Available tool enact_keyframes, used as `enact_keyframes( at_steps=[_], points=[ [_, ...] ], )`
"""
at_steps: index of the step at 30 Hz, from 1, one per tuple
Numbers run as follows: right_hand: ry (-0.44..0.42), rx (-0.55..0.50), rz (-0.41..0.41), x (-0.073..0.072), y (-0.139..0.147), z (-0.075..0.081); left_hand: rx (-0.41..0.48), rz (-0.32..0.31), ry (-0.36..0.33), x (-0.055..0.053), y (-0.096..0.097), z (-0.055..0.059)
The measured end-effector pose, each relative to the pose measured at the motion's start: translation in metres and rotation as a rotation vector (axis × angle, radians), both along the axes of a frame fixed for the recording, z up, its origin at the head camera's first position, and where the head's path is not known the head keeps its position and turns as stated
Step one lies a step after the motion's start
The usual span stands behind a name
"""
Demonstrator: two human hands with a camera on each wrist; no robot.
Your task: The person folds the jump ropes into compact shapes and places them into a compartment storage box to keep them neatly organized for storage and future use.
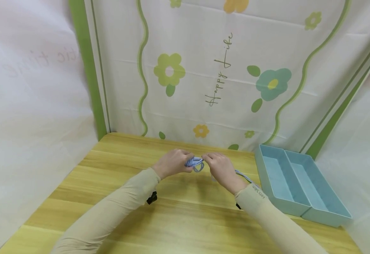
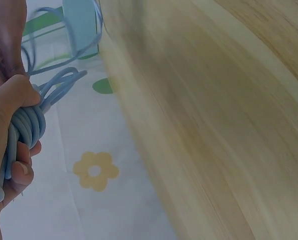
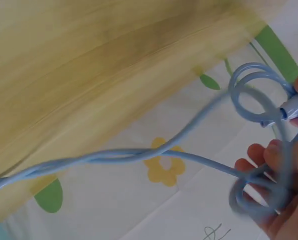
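A light blue cable [image 2: 28, 125], wound into a tight bundle, is gripped by my left hand [image 1: 173, 163], its thumb pressing along the wraps. Small loops [image 2: 64, 85] stick out of the bundle's end toward the other hand. Close on the right, my right hand [image 1: 220, 168] has curled fingers [image 3: 274, 155] holding a slack stretch of the same cable, which loops around them. From there two twisted strands [image 3: 89, 159] trail past the right wrist. A pale sleeve-like piece [image 3: 293, 107] on the cable shows beside the left fingers. Both hands are above the table.
A blue two-compartment tray [image 1: 305, 208] stands at the right of the wooden table [image 1: 185, 225]. Behind the table's back edge hangs a white flowered curtain [image 1: 188, 113], with more white sheeting [image 1: 35, 116] on the left and right sides.
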State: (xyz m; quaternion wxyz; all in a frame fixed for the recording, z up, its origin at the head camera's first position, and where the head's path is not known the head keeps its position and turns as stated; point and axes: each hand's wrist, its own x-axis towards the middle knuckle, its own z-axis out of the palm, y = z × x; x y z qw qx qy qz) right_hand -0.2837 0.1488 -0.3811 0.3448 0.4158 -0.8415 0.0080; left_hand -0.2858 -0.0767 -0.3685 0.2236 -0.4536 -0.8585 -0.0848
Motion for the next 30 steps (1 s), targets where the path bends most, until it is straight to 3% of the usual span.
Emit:
enact_keyframes(
  at_steps=[7,12,20,30],
  points=[
    [0.078,0.094,-0.066,0.001,0.000,-0.001,0.044,-0.051,-0.044,-0.001,0.002,-0.001],
    [0.139,0.139,-0.015,-0.002,0.005,0.002,0.074,-0.085,-0.074,-0.003,-0.001,0.000],
    [0.200,0.123,0.130,-0.009,0.010,0.004,0.113,-0.160,-0.143,-0.003,-0.006,0.002],
    [0.206,0.245,0.100,-0.004,0.014,0.010,0.157,-0.213,-0.193,0.003,-0.005,0.002]
  ],
)
